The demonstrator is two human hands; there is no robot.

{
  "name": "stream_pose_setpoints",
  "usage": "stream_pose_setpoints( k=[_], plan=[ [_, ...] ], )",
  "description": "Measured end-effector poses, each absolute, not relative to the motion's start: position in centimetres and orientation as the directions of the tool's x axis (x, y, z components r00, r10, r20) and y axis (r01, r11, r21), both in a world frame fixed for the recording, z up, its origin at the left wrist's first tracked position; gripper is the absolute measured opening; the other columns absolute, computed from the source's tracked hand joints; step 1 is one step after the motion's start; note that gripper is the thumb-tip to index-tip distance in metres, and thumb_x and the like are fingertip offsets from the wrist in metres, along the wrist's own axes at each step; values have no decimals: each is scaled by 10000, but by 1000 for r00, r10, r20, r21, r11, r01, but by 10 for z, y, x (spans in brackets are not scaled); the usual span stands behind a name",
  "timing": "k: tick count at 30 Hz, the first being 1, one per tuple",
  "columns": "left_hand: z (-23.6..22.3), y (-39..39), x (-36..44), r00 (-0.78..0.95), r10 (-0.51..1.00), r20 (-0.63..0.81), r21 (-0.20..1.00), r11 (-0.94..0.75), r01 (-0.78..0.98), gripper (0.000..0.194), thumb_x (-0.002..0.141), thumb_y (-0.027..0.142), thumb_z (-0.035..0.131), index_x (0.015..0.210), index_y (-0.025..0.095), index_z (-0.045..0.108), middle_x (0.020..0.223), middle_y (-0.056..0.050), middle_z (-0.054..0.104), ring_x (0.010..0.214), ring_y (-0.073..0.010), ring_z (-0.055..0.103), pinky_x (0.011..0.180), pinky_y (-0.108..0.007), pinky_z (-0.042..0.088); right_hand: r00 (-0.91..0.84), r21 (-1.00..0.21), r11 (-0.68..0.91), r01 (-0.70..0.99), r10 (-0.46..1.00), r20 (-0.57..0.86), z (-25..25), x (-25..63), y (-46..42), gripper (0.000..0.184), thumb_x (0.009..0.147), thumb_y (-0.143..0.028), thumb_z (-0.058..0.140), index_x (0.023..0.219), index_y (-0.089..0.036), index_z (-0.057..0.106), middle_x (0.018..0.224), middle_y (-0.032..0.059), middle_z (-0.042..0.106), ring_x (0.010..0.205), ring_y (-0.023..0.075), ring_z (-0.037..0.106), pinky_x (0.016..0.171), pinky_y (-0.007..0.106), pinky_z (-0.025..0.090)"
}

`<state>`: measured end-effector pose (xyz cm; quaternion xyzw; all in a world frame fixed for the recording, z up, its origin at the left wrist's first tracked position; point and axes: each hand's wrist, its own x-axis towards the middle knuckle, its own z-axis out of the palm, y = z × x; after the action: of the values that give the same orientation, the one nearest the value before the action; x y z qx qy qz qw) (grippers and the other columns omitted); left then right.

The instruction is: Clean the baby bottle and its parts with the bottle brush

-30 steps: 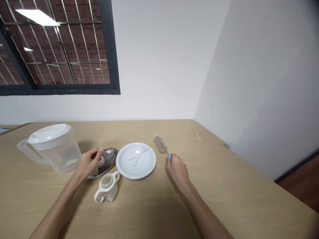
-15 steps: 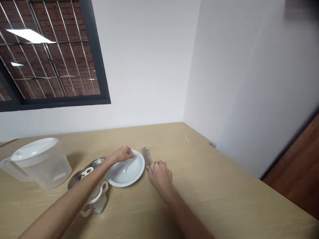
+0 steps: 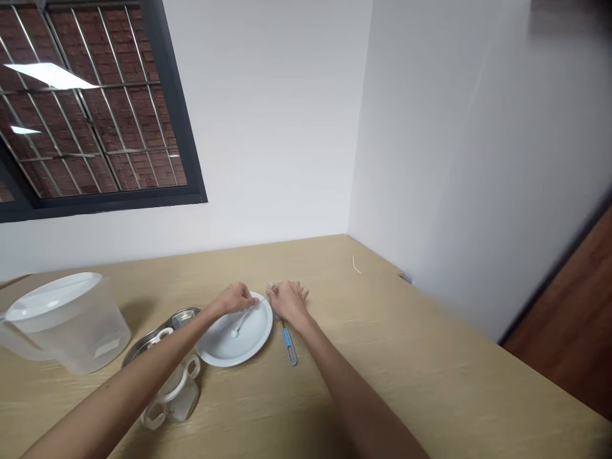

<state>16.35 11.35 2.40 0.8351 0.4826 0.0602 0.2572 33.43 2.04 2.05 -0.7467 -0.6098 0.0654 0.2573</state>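
My left hand [image 3: 236,298] is closed above the far side of a white plate [image 3: 224,354]. Its fingertips pinch something thin, and a fine wire-like line extends from them toward the right hand. A thin white tube [image 3: 241,323] with a round end slants down from near the fingertips over the plate. My right hand [image 3: 288,298], just right of the plate, has thumb and forefinger closed on something I cannot make out. Below it on the table lies the blue looped handle [image 3: 289,346] of what looks like a bottle brush, its head hidden by the hand.
A clear lidded pitcher [image 3: 71,325] stands at left. Partly behind my left forearm are an oval metal tray [image 3: 143,341] and a two-handled cup [image 3: 176,398]. A pale thin strand [image 3: 356,265] lies near the table's far right corner. Walls border the table behind and right.
My right hand has moved away from me, from the blue handle to over the head end, uncovering the handle. My left hand stays over the plate. The view has shifted slightly.
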Motion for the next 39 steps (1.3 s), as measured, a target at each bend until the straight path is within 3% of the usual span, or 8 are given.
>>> stream_pose_setpoints(
  k=[5, 12, 17, 20, 24, 28, 35, 39],
  plan=[
    [22, 112, 166, 495, 854, -157, 566, -333, 754, 308, 939, 388, 629, 1098, 125, 654, 1081, -51, 674, 910, -220, 670, 766, -367, 582, 299, -452, -195, 870, 939, 170, 25, 325, 32, 282, 940, -337, 559, 912, -157, 774, 1015, 186, 733, 1148, 345, 567, 961, 481, 355],
    [19, 109, 165, 502, 843, -191, 718, -229, 657, 423, 673, 497, 829, 806, 139, 648, 691, -11, 682, 707, -187, 660, 646, -278, 502, 316, -437, -238, 868, 942, 115, 27, 325, 33, 329, 956, -403, 601, 1173, -158, 637, 1208, 92, 646, 1108, 235, 618, 969, 475, 496],
    [22, 104, 166, 495, 837, -233, 762, -159, 627, 573, 434, 538, 901, 772, 155, 643, 614, 2, 674, 612, -182, 622, 571, -269, 440, 277, -480, -184, 858, 952, 129, 27, 325, 26, 270, 963, -308, 518, 884, -155, 726, 994, 152, 735, 1115, 307, 616, 968, 478, 376],
    [25, 102, 167, 501, 829, -248, 768, -148, 624, 516, 377, 482, 925, 662, 151, 650, 524, 9, 631, 562, -174, 585, 543, -266, 399, 253, -510, -144, 848, 956, 151, 28, 324, 19, 257, 954, -302, 510, 912, -168, 724, 1005, 153, 745, 1101, 301, 626, 944, 439, 343],
    [35, 101, 161, 483, 845, -231, 795, -122, 594, 445, 407, 438, 923, 638, 142, 683, 519, -4, 640, 572, -188, 596, 550, -271, 399, 210, -557, -70, 827, 959, 192, 30, 325, 10, 231, 960, -289, 508, 921, -173, 704, 997, 122, 755, 1045, 252, 651, 916, 362, 336],
    [55, 91, 142, 445, 879, -175, 864, -80, 497, 537, 483, 432, 913, 881, 132, 714, 704, -52, 739, 725, -236, 688, 635, -294, 479, 203, -625, -9, 780, 949, 240, 36, 327, 1, 205, 963, -274, 506, 913, -178, 680, 982, 104, 757, 936, 206, 672, 801, 283, 378],
    [76, 51, 99, 402, 912, 77, 968, -164, 188, 627, 629, 412, 888, 1138, 152, 632, 1108, -150, 750, 1013, -262, 714, 849, -358, 553, 303, -736, 82, 672, 876, 375, 53, 328, -6, 207, 969, -293, 487, 897, -169, 637, 909, 98, 743, 861, 198, 676, 753, 276, 435],
    [64, 43, 73, 327, 909, 258, 966, -247, -76, 584, 587, 274, 931, 1078, 155, 637, 1077, -120, 760, 981, -222, 725, 877, -334, 568, 334, -766, 200, 610, 812, 478, 71, 323, -5, 232, 977, -354, 480, 913, -174, 610, 903, 80, 739, 817, 186, 686, 757, 290, 478]
  ],
)
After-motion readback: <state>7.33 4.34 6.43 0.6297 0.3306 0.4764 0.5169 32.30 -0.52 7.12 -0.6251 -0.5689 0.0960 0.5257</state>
